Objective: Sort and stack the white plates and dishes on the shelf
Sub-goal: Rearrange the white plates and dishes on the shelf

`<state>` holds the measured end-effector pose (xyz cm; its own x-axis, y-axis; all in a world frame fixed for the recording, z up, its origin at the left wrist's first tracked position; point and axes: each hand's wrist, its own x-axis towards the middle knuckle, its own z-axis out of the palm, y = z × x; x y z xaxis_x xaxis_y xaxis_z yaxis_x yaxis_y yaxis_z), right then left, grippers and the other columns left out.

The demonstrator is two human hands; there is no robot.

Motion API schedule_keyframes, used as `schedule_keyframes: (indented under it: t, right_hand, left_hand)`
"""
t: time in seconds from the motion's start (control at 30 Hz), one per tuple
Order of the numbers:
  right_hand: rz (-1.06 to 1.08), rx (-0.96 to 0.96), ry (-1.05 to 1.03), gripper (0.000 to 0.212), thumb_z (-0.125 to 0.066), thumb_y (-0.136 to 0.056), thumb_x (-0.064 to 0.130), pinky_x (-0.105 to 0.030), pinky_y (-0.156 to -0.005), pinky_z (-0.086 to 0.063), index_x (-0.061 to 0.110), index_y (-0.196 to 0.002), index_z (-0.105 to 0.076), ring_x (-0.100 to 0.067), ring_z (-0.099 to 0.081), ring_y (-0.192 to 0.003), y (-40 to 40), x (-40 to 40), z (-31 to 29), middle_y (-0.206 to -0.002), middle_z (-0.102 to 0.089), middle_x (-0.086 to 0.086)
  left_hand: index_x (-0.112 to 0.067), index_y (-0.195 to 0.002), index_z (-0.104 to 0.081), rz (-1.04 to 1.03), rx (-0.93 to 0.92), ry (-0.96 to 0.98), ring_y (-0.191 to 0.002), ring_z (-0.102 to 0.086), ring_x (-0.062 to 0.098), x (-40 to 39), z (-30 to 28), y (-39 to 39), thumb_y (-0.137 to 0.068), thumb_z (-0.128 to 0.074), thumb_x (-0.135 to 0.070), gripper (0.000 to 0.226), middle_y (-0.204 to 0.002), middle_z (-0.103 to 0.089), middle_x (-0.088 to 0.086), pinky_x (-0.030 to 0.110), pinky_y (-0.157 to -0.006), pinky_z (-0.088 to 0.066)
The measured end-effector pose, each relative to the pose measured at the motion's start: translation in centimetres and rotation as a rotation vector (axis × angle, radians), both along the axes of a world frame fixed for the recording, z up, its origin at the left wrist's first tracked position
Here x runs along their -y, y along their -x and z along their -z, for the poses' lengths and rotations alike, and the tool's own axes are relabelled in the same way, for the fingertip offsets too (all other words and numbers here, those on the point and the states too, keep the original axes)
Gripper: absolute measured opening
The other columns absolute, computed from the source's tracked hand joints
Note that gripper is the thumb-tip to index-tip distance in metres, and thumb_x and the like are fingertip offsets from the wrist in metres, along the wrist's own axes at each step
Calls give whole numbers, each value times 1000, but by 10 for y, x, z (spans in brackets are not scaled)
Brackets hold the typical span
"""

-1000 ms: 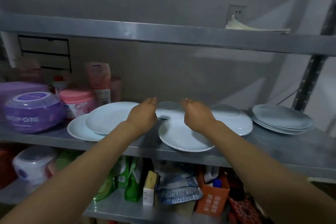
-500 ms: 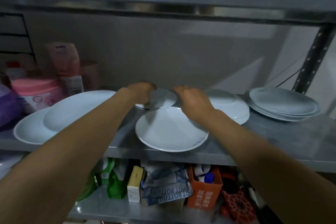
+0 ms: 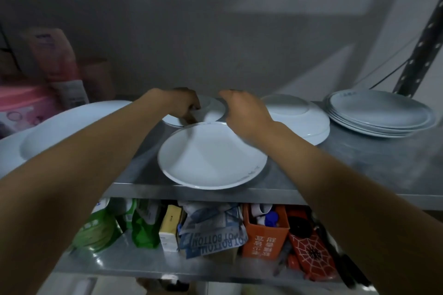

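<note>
Gripped small plate point(image 3: 211, 110) at frame centre with left hand point(image 3: 178, 103) and right hand point(image 3: 242, 112); could've clipped front plate point(image 3: 211, 158), knocking it off shelf point(image 3: 359, 175).

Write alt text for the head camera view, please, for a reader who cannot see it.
Both hands reach to a small white dish at the back of a metal shelf: the left hand grips its left edge, the right hand its right edge. A white plate lies in front, a stack of plates far right.
</note>
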<state>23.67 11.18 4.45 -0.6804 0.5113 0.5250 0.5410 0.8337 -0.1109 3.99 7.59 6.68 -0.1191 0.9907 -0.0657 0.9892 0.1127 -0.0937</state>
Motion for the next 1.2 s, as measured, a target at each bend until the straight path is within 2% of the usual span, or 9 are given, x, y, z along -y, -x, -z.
schedule_keyframes:
  t: [0.1,0.23,0.4,0.63,0.77,0.87,1.03,1.13,1.2]
  right_hand:
    - [-8,-24,29,28,-49,-67,-1,-29,-57,-36,17,-88,-54,-33,-59,-75,2,3,1,-86,-65,-5]
    - [-29,-34,45,30,-47,-67,0,-30,-57,-38,16,-90,-56,-33,-58,-77,0,9,1,-87,-65,-4]
    - [-28,-39,45,40,-45,-69,-5,-32,-62,-47,14,-100,-60,-32,-59,-78,-8,15,0,-89,-66,-6]
    - [15,-41,83,38,-44,-71,-1,-34,-64,-49,16,-101,-60,-33,-60,-78,-12,20,-6,-87,-67,-7]
    - [18,6,46,45,-46,-71,-5,-38,-72,-52,13,-110,-58,-37,-62,-87,-13,28,-7,-99,-67,-12]
    - [26,57,27,46,-47,-74,-6,-39,-79,-52,10,-116,-56,-38,-61,-97,-17,35,-17,-108,-64,-15]
    - [13,64,-40,56,-58,-81,2,-42,-100,-44,10,-135,-45,-32,-51,-122,-24,57,-43,-135,-53,-14]
    - [-26,94,-107,69,-62,-88,14,-37,-115,-25,11,-147,-27,-26,-30,-141,-28,76,-53,-154,-29,-13]
    - [-51,113,-166,65,-57,-92,13,-36,-118,-17,12,-148,-25,-24,-24,-144,-30,86,-58,-156,-26,-11]
  left_hand:
    - [-11,-63,-49,39,-113,27,-58,-43,24,0,-4,-9,-74,-73,-40,39,-64,-50,7,29,-56,-39]
    - [-9,-78,-57,21,-231,40,-68,-59,27,7,-7,-23,-77,-66,-24,18,-80,-62,10,32,-64,-51]
    - [-2,-127,-41,111,-439,-188,-89,-63,37,17,3,-17,-82,-60,-34,57,-103,-64,19,35,-70,-46]
    - [2,-117,-49,-135,-397,-424,-99,-60,40,35,-36,-2,-79,-58,1,39,-109,-61,23,41,-78,-46]
    - [1,-124,-44,-269,-172,-573,-101,-57,44,50,-55,6,-78,-54,3,47,-111,-58,27,42,-81,-46]
    - [4,-113,-52,-302,82,-867,-97,-60,46,71,-63,4,-77,-53,3,36,-106,-62,30,42,-79,-48]
    - [3,-108,-65,-452,1001,-1135,-99,-65,32,99,-76,-11,-69,-61,2,39,-107,-67,17,39,-83,-55]
    - [8,-106,-59,-436,1483,-1063,-82,-63,33,117,-83,-32,-73,-54,17,34,-95,-61,17,40,-60,-58]
    - [7,-96,-55,-467,1654,-955,-69,-61,33,126,-86,-41,-76,-50,23,26,-86,-56,20,40,-44,-56]
